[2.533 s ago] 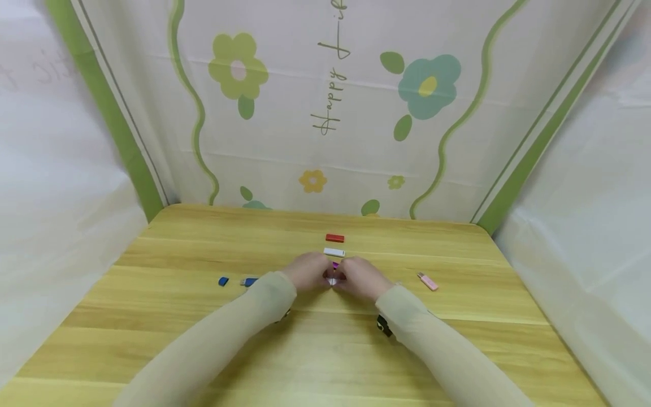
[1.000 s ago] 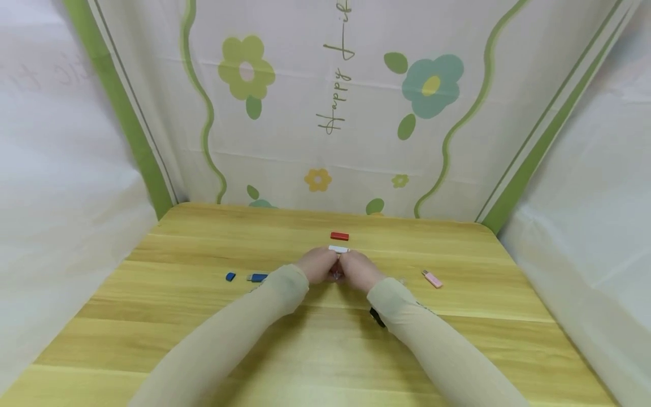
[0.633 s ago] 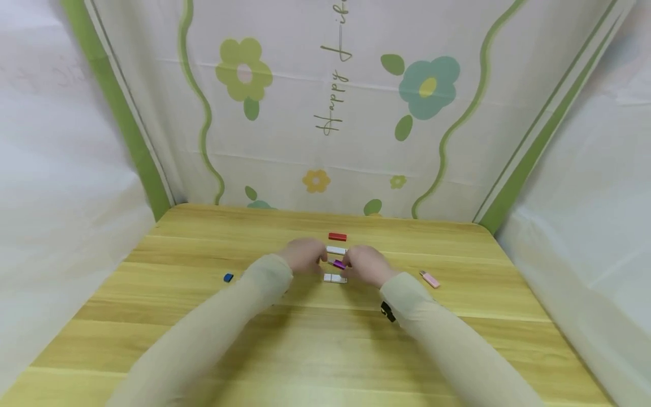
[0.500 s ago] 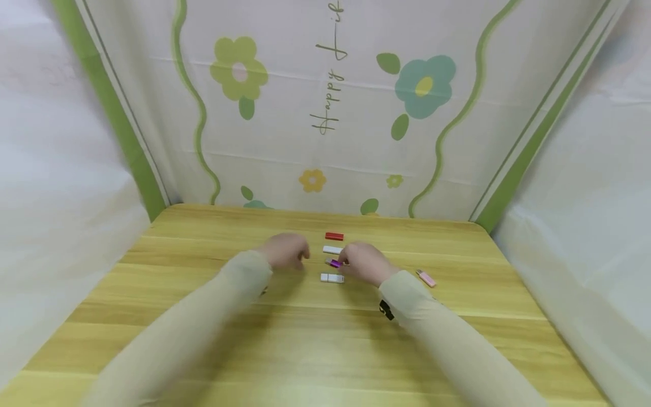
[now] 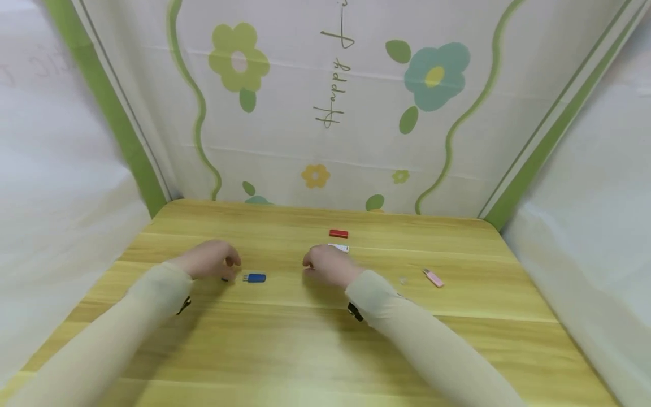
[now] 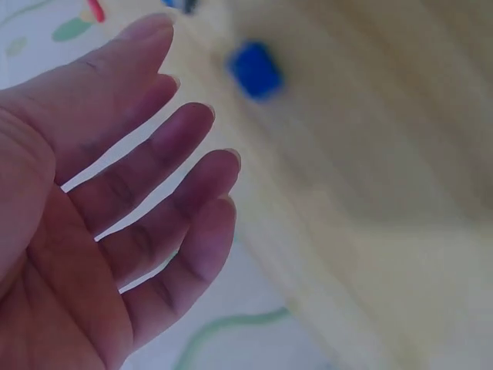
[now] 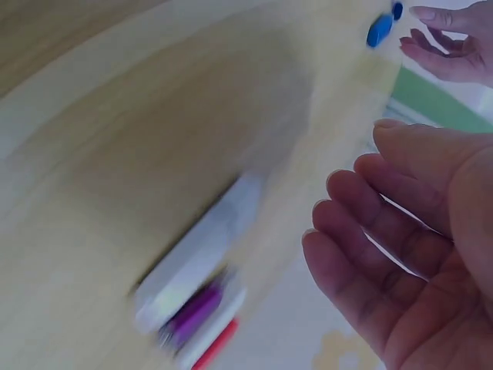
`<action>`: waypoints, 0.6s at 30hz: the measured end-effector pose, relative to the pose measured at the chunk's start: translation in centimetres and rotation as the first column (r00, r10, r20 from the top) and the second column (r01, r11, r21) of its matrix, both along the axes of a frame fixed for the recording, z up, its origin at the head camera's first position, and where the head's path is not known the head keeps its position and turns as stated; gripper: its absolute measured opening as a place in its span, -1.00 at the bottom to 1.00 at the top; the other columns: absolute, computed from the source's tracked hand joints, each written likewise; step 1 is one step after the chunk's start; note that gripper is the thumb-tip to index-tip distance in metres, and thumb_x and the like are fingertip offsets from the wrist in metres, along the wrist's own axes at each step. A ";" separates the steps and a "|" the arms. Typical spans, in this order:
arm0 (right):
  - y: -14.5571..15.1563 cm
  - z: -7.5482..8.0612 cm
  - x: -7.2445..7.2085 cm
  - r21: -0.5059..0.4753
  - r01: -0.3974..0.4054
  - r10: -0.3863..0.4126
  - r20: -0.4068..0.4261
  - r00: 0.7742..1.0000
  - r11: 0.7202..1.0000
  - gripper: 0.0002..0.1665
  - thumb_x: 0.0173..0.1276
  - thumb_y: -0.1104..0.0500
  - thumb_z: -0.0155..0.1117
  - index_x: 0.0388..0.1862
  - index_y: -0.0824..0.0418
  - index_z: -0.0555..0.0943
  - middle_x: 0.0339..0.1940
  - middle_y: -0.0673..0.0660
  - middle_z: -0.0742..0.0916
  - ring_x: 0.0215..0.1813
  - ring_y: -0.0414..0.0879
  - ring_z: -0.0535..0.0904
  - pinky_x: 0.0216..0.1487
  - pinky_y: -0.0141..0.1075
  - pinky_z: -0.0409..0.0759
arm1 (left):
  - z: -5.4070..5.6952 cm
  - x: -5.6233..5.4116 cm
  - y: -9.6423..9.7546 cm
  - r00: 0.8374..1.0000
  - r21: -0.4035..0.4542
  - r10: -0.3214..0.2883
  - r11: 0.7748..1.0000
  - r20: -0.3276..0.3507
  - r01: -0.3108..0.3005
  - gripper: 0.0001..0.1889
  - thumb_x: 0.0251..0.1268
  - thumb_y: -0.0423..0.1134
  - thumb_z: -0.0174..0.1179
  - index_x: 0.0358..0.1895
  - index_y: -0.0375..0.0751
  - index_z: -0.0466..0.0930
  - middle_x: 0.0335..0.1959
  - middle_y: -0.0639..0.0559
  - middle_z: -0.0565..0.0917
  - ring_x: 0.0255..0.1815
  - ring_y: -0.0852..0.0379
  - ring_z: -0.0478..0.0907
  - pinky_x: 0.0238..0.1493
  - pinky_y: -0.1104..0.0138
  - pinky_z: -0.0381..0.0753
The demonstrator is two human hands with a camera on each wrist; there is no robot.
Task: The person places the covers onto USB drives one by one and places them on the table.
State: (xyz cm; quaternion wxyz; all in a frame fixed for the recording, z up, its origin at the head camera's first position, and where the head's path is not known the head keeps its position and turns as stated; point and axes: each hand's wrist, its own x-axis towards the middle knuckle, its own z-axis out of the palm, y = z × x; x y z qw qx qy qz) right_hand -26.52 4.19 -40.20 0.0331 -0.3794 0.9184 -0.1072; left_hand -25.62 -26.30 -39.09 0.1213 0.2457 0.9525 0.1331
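Observation:
My left hand [image 5: 209, 260] hovers low at the left, fingers loosely bent with nothing in them. Its fingertips are right by the small blue cap [image 6: 256, 71], which the hand mostly covers in the head view. A blue USB stick [image 5: 256, 278] with bare metal plug lies just right of it. Over the middle of the table, my right hand [image 5: 329, 265] holds nothing, its fingers relaxed. Beneath it, the right wrist view shows a silver-white USB stick [image 7: 200, 247], a purple one [image 7: 199, 310], a slim white one [image 7: 223, 324] and a red one [image 7: 216, 344] side by side.
A pink USB stick [image 5: 433, 277] with its plug bare lies on the right of the wooden table [image 5: 315, 350]. A small clear cap [image 5: 403, 280] lies beside it. A flower-print cloth [image 5: 285, 102] hangs behind the table's far edge.
Both hands were together at the silver-white stick, then let go of it. My left hand has swung left to the blue cap; the right has shifted slightly left, over the row.

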 end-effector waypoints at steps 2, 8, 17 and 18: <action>-1.5 -0.3 -0.3 0.010 -0.021 0.021 -0.003 1.000 1.000 -0.87 0.40 0.18 0.33 -0.20 0.18 0.78 -0.18 0.03 0.78 -0.21 -0.20 0.66 -0.12 -0.37 0.61 | -0.8 0.0 -1.1 1.000 0.007 0.008 1.000 0.005 -0.008 -0.72 0.12 -0.21 0.47 -0.11 -0.22 0.74 -0.23 0.06 0.69 -0.14 0.02 0.61 -0.06 0.07 0.60; -6.1 -1.0 -0.8 0.060 -0.055 0.056 -0.008 0.998 0.997 -0.76 0.43 0.08 0.31 -0.06 0.16 0.75 -0.09 0.01 0.77 -0.08 -0.18 0.67 0.01 -0.38 0.58 | -1.9 0.1 -2.7 1.000 0.070 0.009 0.997 0.022 -0.011 -0.80 0.09 -0.19 0.49 -0.21 -0.08 0.74 -0.32 0.19 0.67 -0.25 0.17 0.58 -0.13 0.13 0.61; -11.7 -1.6 -0.3 0.161 -0.052 0.054 -0.009 0.998 0.986 -0.72 0.37 -0.03 0.36 -0.07 0.10 0.71 -0.19 -0.07 0.68 -0.17 -0.26 0.55 -0.09 -0.47 0.52 | -2.2 0.2 -2.6 0.999 0.126 -0.024 0.992 -0.027 0.027 -0.91 0.16 -0.27 0.44 -0.37 -0.02 0.70 -0.40 0.25 0.65 -0.34 0.26 0.54 -0.25 0.24 0.57; -12.1 -1.7 -0.3 0.164 -0.056 0.059 -0.013 0.998 0.985 -0.76 0.37 -0.02 0.37 -0.11 0.09 0.71 -0.22 -0.09 0.67 -0.19 -0.27 0.54 -0.10 -0.47 0.52 | -2.3 0.2 -2.6 0.999 0.127 -0.025 0.991 -0.032 0.028 -0.92 0.16 -0.27 0.43 -0.38 -0.03 0.70 -0.41 0.25 0.64 -0.36 0.26 0.54 -0.26 0.25 0.57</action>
